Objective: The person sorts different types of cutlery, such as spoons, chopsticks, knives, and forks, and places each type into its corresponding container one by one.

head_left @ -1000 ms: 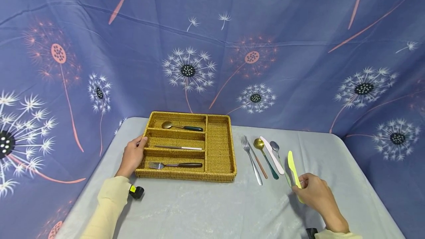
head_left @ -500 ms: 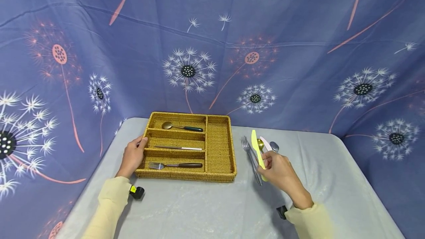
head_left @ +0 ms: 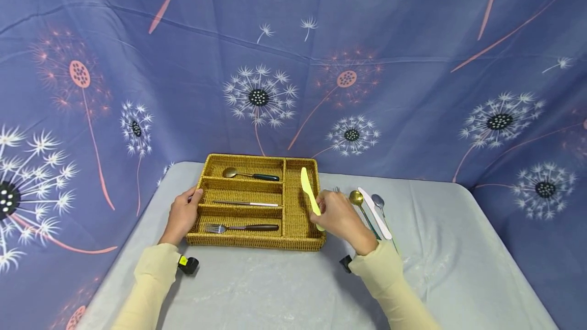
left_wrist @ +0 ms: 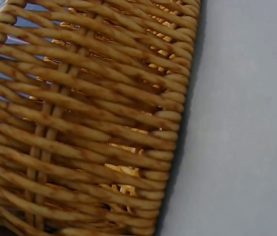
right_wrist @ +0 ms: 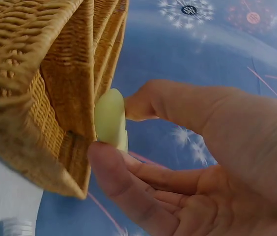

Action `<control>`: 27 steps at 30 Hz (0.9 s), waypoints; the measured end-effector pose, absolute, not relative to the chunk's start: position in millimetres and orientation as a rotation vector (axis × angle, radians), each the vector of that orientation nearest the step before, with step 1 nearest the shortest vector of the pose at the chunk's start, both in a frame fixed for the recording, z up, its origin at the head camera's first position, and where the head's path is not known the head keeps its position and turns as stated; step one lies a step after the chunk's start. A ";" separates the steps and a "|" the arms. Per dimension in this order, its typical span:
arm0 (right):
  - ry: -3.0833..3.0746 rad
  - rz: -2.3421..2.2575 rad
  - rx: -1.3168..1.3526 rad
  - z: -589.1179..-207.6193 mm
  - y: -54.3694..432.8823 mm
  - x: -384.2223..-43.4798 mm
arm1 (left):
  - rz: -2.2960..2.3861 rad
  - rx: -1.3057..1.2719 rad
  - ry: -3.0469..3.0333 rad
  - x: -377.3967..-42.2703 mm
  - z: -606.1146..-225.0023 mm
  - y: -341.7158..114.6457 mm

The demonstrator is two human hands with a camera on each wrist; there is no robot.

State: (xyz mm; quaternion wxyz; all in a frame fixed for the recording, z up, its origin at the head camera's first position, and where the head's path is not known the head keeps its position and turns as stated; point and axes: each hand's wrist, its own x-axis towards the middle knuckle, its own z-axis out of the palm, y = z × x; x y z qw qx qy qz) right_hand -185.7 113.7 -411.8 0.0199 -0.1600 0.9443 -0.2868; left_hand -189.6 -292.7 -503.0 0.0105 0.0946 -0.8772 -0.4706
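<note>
Head view. A tan woven rectangular tray with four compartments (head_left: 257,241) lies on a table covered in pale grey cloth (head_left: 257,294), before a blue dandelion-print curtain (head_left: 412,39). The left hand (head_left: 182,216) rests at the tray's left wall; how far its fingers curl around the wall cannot be told. The right hand (head_left: 339,218) pinches a yellow-green, smooth-bladed knife (head_left: 310,196) over the tray's long right compartment, tip pointing away from the person. In the left compartments, from far to near, lie a bronze-bowled spoon with dark green handle (head_left: 266,177), a slender utensil with pale handle (head_left: 263,204) and a silver-tined fork with dark brown handle (head_left: 261,227). Right of the tray lie a gold-bowled spoon with green handle (head_left: 356,197), a pale pink knife (head_left: 378,218) and a dark grey-bowled spoon (head_left: 378,200).

Left wrist view. The tray's weave fills the left part, with the grey cloth alongside.

Right wrist view. The yellow-green knife, seen nearly end-on, is held between thumb and fingertips beside the tray; contact with the tray cannot be determined.
</note>
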 end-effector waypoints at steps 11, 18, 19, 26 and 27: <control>2.838 -0.854 -0.463 -425.6 86.4 -203.6 | -1.462 0.290 -2.730 -191.9 -504.3 -291.4; 2.806 -0.801 -0.459 -431.3 80.4 -206.3 | -1.454 0.279 -2.722 -192.8 -505.3 -290.9; 2.795 -0.791 -0.456 -432.2 79.5 -207.2 | -1.454 0.278 -2.722 -192.7 -505.2 -290.8; 2.764 -0.667 -0.503 -436.6 72.5 -217.0 | -1.467 0.298 -2.723 -192.5 -503.5 -291.5; 2.759 -0.652 -0.514 -437.7 71.5 -218.3 | -1.467 0.302 -2.725 -192.4 -503.5 -291.8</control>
